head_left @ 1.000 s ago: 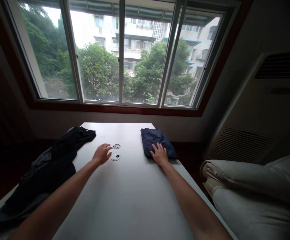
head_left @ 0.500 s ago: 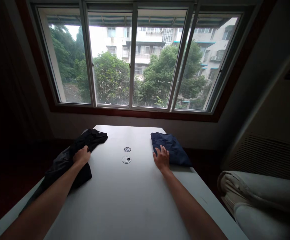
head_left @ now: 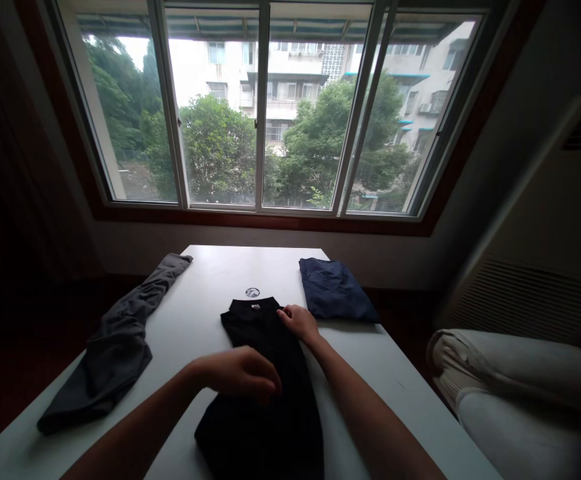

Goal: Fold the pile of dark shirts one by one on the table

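Observation:
A black garment point(head_left: 290, 413) with a small pale label at its neckline lies lengthwise on the middle of the white table point(head_left: 210, 273). My right hand point(head_left: 299, 321) pinches its upper right edge near the collar. Over the middle of the cloth is my left hand point(head_left: 243, 373), fingers bent downward and blurred, and whether it grips any fabric is unclear. Along the table's left side stretches a crumpled grey garment point(head_left: 120, 347). A folded navy garment point(head_left: 337, 290) rests at the right edge, just beyond my right hand.
One round inset point(head_left: 253, 293) shows in the tabletop above the black collar. Pale rolled bedding point(head_left: 520, 367) sits beyond the table's right side, below a tall appliance with vents point(head_left: 510, 300). A window point(head_left: 260, 120) spans the wall ahead.
The black garment has moved from the left pile to the middle, uncovering the grey one. My left hand has moved right and nearer; my right hand left the navy garment and took the black one's edge.

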Demonstrator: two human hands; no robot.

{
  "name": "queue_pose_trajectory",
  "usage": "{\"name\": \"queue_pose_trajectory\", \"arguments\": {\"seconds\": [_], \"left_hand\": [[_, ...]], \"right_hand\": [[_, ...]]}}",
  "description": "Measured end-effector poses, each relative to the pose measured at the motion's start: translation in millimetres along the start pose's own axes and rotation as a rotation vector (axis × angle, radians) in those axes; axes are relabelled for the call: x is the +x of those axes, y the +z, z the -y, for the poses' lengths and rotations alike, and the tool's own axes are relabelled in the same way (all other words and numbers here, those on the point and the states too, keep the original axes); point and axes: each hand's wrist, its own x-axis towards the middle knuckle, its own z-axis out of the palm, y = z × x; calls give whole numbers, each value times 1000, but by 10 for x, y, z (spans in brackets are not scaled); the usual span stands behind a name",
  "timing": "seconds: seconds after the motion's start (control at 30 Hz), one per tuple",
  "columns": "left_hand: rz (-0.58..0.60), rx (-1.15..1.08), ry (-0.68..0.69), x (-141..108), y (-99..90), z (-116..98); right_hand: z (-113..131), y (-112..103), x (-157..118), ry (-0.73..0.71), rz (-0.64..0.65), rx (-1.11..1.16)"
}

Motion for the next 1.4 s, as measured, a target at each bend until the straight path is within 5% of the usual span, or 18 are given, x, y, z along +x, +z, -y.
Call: {"name": "queue_pose_trajectory", "arguments": {"seconds": [0.1, 0.17, 0.27, 0.37, 0.5, 0.6, 0.7, 0.77, 0.87, 1.0, 1.17, 1.4], "left_hand": [[-599, 373, -191, 154, -140, 375], [-792, 510, -295, 284, -236, 712], [-796, 579, -328, 422, -242, 1092], [-782, 648, -206, 474, -145, 1253], [-765, 653, -10, 425, -140, 1352], [-810, 667, -49, 318, -256, 1416], [-888, 641, -77, 245, -313, 1398], [-886, 619, 41, 260, -254, 1326], [-704, 641, 233, 363, -63, 1190], [-543, 722, 198, 457, 69, 1101], [-634, 696, 159, 302, -271, 1170], [-1122, 504, 4, -183, -936, 1637]], "right_hand": [[52, -37, -67, 116, -15, -11], [65, -51, -92, 170, -4, -36], [52, -36, -97, 210, 53, -71], [-3, -5, -69, 215, 79, 8], [-130, -33, -1, 275, -105, 357], [-221, -114, 45, 291, -207, 515], [-257, -186, 54, 278, -241, 584], [-247, -210, 32, 264, -240, 623], [-213, -221, -24, 240, -206, 664], [-203, -248, -74, 213, -140, 697], [-263, -355, -36, 213, -195, 712], [-321, -441, 8, 215, -297, 718]]}}
